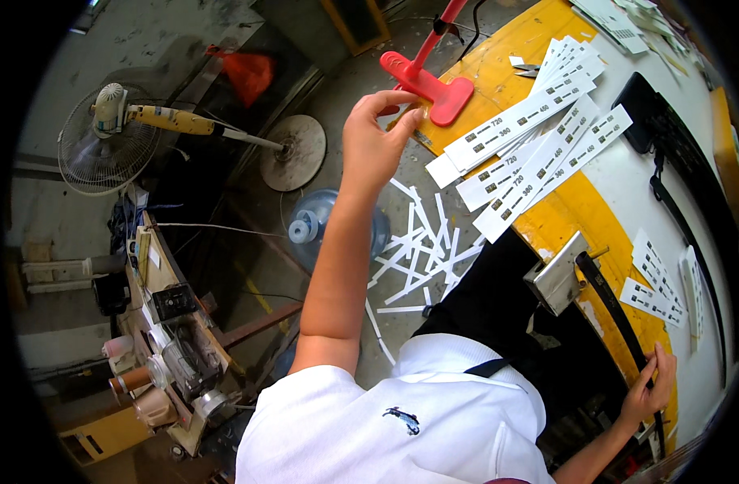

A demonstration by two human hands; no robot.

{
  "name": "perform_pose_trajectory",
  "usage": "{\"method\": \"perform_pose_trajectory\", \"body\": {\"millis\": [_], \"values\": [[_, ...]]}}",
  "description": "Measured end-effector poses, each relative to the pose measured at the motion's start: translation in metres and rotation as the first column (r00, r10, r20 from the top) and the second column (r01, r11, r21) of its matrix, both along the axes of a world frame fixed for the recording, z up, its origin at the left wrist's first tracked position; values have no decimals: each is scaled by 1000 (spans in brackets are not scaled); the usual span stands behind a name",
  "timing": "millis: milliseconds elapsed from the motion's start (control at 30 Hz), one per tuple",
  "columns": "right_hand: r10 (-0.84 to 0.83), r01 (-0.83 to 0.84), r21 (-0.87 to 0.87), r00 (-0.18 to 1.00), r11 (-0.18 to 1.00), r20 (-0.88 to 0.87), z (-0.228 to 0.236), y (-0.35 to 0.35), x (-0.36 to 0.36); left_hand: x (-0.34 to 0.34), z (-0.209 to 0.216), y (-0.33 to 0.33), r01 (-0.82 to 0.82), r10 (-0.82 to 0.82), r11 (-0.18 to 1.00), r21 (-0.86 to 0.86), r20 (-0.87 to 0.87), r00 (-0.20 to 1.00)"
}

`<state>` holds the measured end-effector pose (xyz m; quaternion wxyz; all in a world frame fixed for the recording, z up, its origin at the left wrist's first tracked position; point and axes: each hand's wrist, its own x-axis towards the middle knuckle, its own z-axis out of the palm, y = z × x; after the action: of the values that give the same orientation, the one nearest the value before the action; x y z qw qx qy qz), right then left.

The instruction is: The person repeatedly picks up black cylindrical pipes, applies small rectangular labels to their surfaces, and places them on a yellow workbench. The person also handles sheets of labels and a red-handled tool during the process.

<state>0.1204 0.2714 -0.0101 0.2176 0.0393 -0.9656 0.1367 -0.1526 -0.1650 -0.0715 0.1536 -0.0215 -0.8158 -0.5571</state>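
Observation:
My left hand (pixel 374 133) is raised at the table's left corner, beside a red plastic clamp (pixel 446 98) with a red pole. Its fingers curve, with a gap between thumb and forefinger and nothing visible in it. Whether a fingertip touches the clamp is unclear. At the lower right, my right hand (pixel 653 385) closes round a long black bar (pixel 615 310), which runs down from a metal bracket (pixel 556 274) on the table edge. White printed strips (pixel 539 133) lie fanned in overlapping piles between my hands. Shorter printed strips (pixel 656 278) lie near the bar.
The yellow-edged table (pixel 583 202) curves along my right. Scissors (pixel 528 71) lie behind the strips. A black strap-like object (pixel 680 173) crosses the white tabletop. Paper offcuts (pixel 422 250) litter the floor beside a blue water bottle (pixel 317 222). A fan (pixel 111 137) and a machine bench (pixel 184 355) stand left.

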Motion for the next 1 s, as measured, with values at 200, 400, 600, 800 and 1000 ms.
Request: {"method": "perform_pose_trajectory", "body": {"millis": [200,400,600,800,1000], "values": [[-9,9,10,1000,1000,1,2,0,1,4,7,6,-30,28,999,-29,-68,997],[-31,31,-10,1000,999,-3,3,-3,2,16,14,20,-181,146,919,-351,-124,981],[-43,43,-35,999,998,-11,6,-4,4,11,4,22,-325,188,845,-424,-333,924],[-66,63,-70,996,996,-51,8,-2,12,32,31,17,-145,152,919,367,10,988],[-101,17,-611,990,791,-104,22,-30,20,115,66,61,340,-258,938,74,-505,824]]}}
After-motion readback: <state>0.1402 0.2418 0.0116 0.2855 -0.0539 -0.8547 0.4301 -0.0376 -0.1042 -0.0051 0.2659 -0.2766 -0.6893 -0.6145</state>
